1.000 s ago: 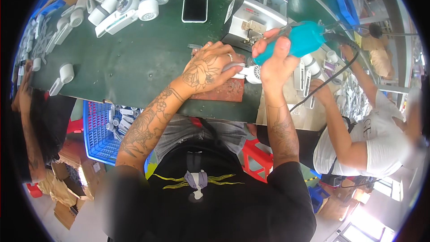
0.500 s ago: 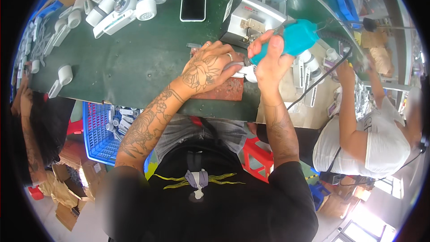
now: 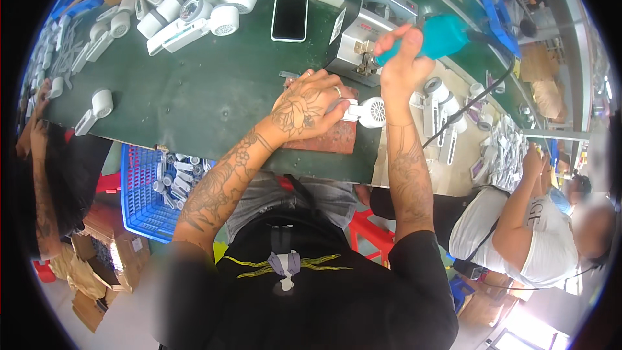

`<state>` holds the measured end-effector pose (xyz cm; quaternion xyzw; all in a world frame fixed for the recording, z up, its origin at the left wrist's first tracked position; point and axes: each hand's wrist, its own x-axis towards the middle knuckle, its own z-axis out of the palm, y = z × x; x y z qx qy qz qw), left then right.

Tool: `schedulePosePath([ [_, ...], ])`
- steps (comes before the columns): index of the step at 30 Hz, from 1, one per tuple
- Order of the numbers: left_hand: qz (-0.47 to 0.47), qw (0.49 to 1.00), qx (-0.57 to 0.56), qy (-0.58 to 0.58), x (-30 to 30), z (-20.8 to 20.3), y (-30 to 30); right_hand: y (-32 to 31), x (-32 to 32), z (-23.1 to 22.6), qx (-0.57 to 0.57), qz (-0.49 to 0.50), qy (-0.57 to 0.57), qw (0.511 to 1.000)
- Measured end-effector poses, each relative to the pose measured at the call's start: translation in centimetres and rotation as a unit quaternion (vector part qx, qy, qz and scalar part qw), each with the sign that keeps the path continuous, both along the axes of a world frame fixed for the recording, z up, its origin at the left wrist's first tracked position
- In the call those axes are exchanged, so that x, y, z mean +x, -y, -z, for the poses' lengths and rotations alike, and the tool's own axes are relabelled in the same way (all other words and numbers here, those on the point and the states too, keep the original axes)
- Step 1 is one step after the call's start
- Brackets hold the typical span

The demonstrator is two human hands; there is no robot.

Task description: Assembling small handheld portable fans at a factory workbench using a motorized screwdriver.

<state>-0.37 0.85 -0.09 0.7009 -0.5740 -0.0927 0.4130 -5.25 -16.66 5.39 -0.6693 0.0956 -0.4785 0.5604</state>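
My left hand (image 3: pixel 310 105) is closed round the handle of a white handheld fan (image 3: pixel 372 113), pressing it onto a reddish-brown block (image 3: pixel 332 141). The round grilled head sticks out to the right of the fingers. In my right hand (image 3: pixel 404 68) is a teal electric screwdriver (image 3: pixel 435 36), its cable trailing off to the right. The tool's tip is at the front of a grey screw feeder (image 3: pixel 350 45), beside a small brass-coloured part. I cannot tell whether a screw is on the tip.
More white fans lie at the back left (image 3: pixel 188 23) and on cardboard (image 3: pixel 421 168) at right. A phone (image 3: pixel 289 16) lies near the back edge. A blue basket (image 3: pixel 133 188) of white parts stands below the table's left side. Co-workers sit at both sides.
My right hand has lifted the screwdriver off the fan and brought its tip to the screw feeder. The fan's head is now uncovered. My left hand stays on the handle.
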Motion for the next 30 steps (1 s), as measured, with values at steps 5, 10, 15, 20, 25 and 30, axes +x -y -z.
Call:
schedulePosePath([
  [5, -0.014, 1.0, 0.02, 0.004, 0.4, 0.0, -0.5, -2.5, -1.9, -1.5, 0.033, -0.02, -0.051, 0.998],
  [10, -0.008, 1.0, -0.013, 0.012, 0.2, -0.2, 0.0, -4.2, -6.0, -1.4, 0.055, -0.053, -0.053, 0.996],
  [15, -0.013, 1.0, -0.003, 0.021, 0.0, -0.3, -0.1, -4.9, -7.1, -0.7, 0.07, -0.036, -0.081, 0.994],
  [20, -0.012, 1.0, 0.004, 0.021, -0.2, -0.2, -0.2, -5.0, -7.4, 0.0, 0.085, -0.049, -0.068, 0.993],
  [25, -0.012, 0.999, -0.003, 0.046, 0.0, -0.3, 0.0, -4.5, -6.9, 1.9, 0.099, -0.058, -0.038, 0.993],
  [30, -0.015, 0.998, -0.004, 0.065, 0.6, -0.5, 0.2, -4.7, -6.4, 1.4, 0.1, -0.054, -0.023, 0.993],
])
